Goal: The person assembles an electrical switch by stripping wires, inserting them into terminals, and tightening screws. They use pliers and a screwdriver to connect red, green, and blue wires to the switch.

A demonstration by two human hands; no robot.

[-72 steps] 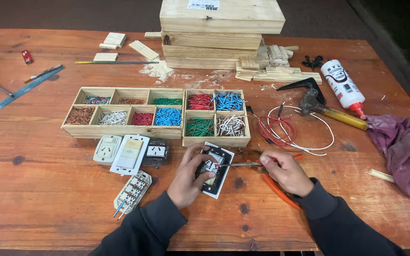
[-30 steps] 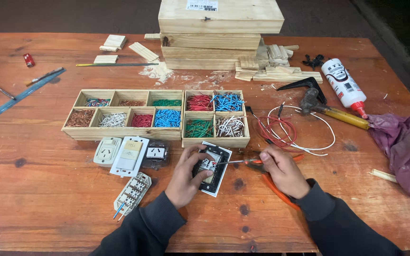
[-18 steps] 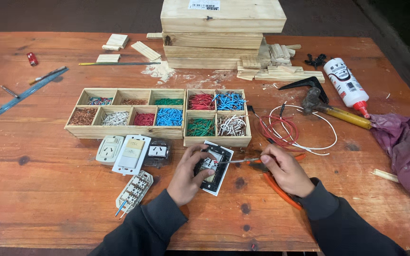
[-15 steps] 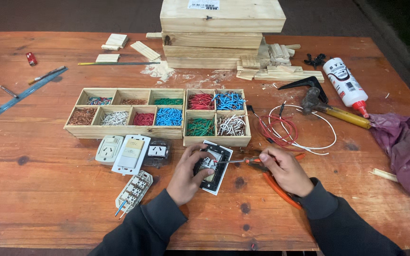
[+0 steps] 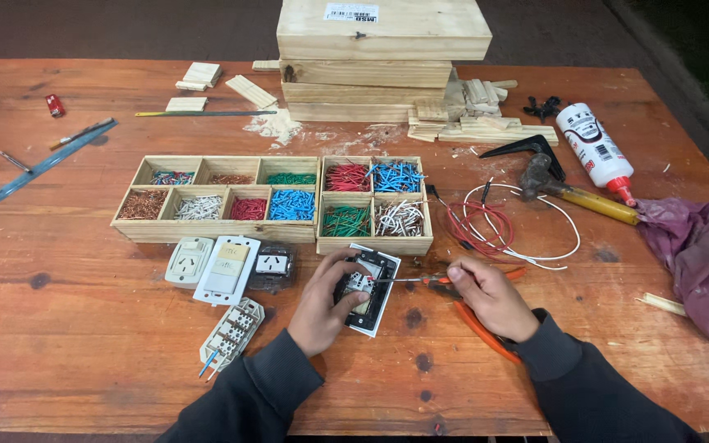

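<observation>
My left hand [image 5: 326, 302] grips a black and white switch plate [image 5: 368, 289] that lies face down on the wooden table [image 5: 67, 344]. My right hand [image 5: 487, 297] holds a small screwdriver [image 5: 408, 280] with an orange handle; its tip rests on the back of the switch plate. Orange-handled pliers [image 5: 479, 328] lie under my right wrist.
Two wooden compartment trays [image 5: 217, 231] [image 5: 375, 244] of coloured wire pieces stand behind the hands. Wall sockets [image 5: 225, 267] and a terminal block [image 5: 231, 330] lie at left. Coiled red and white wire [image 5: 502, 230], a hammer [image 5: 576, 195], a glue bottle [image 5: 596, 152] and purple cloth [image 5: 699, 254] sit right. Stacked wood boxes [image 5: 379, 57] at back.
Both hands stay on the switch plate and screwdriver; only small shifts of the right hand and of the camera show.
</observation>
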